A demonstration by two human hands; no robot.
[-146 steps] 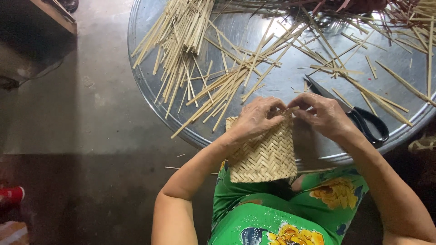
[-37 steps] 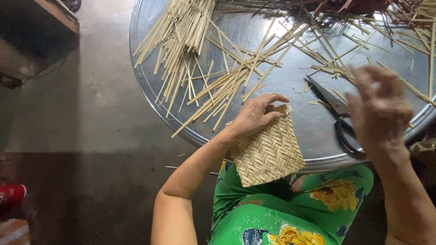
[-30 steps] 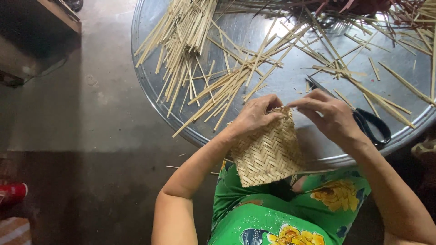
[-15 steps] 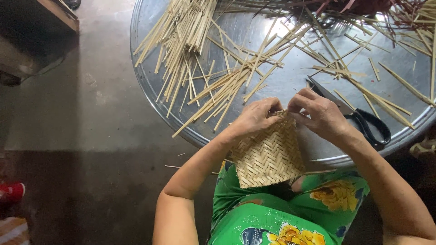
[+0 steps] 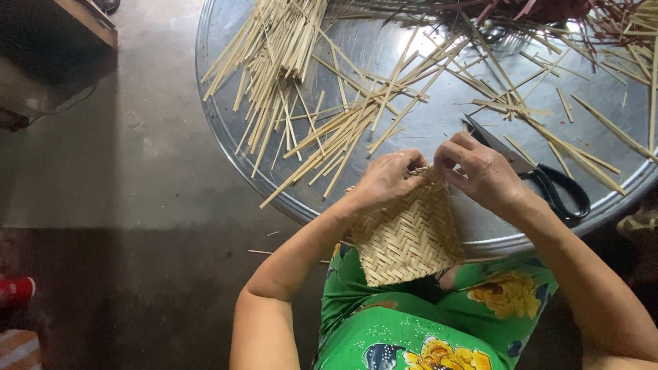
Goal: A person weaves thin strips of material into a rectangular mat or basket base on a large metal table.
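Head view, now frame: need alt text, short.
Seen from above, a person's left hand and right hand pinch the top edge of a small woven straw piece held over their lap. Beyond it a round metal tray carries scattered pale straw strips and black-handled scissors.

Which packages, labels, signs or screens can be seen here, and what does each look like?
No labels, signs or screens show.
Red cup-like container: far left on the floor, cylindrical, red with a pale rim; too small to tell more.
Striped thing: bottom left corner, orange and white bands, cut off by the edge; perhaps a package.
Neither is near the left hand or right hand, which hold a woven mat.
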